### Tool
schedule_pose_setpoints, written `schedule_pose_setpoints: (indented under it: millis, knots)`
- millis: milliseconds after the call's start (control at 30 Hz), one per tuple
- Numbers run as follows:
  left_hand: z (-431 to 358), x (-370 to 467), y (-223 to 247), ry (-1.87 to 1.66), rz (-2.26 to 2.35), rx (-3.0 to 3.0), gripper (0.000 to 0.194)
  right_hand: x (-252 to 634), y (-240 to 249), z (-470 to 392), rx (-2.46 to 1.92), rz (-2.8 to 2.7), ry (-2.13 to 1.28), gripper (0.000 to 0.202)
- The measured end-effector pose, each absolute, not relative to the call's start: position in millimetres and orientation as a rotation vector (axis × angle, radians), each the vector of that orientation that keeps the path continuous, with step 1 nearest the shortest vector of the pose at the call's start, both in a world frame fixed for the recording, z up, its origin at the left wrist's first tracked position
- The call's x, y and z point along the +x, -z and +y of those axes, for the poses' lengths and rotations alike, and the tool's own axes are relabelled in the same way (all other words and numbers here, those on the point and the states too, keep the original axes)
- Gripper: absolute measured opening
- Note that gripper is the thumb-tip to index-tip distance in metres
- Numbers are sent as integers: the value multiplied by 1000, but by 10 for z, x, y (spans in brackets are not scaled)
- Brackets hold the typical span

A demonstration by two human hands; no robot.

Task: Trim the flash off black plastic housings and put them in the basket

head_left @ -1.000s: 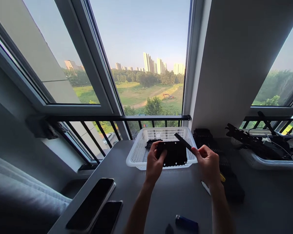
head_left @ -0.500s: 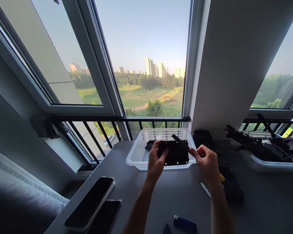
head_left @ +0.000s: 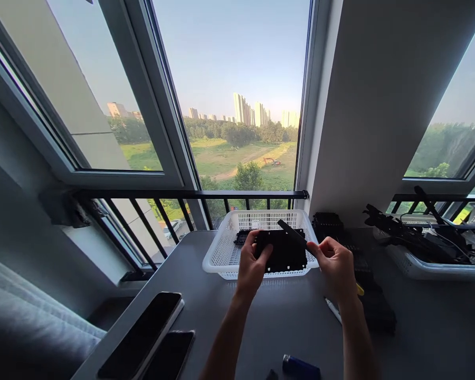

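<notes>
Left hand (head_left: 253, 264) grasping black panel (head_left: 283, 252) by left edge; right hand (head_left: 335, 261) pinching black strip (head_left: 292, 232). Bare worktop (head_left: 275, 316) between basket's (head_left: 211, 261) near rim and blue lighter (head_left: 301, 367).

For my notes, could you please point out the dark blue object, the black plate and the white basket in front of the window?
Dark blue object (head_left: 301, 368): head view, its middle.
Black plate (head_left: 283, 254): head view, its face.
White basket (head_left: 210, 264): head view, its rim.
</notes>
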State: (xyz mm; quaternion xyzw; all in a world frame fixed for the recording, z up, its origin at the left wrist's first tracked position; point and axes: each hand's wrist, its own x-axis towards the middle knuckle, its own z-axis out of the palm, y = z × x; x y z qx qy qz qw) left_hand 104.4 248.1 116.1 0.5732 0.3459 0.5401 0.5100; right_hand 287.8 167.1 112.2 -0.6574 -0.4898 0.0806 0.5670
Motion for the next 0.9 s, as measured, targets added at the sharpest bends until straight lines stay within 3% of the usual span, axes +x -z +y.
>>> schedule_pose_setpoints:
  millis: [133, 333, 600, 767, 900]
  knots:
    - [2457, 1061, -1166, -1392, 910, 1498, 28, 2898, -1113, 1689, -1573, -1083, -107, 46]
    - [2395, 1087, -1197, -1406, 905, 1529, 29, 2651, -1128, 1745, -1470, -1322, -351, 43]
    - [2402, 1026, -1227, -1417, 887, 1408, 32, 2807, -1128, 1696, -1518, -1151, -211, 47]
    - [2386, 1026, -1230, -1373, 841, 1405, 31, 2794, -1128, 1693, -1394, -1212, -444, 45]
    - [2376, 988, -1231, -1373, 869, 1459, 30, 2886, -1110, 1703, -1464, -1090, -271, 46]
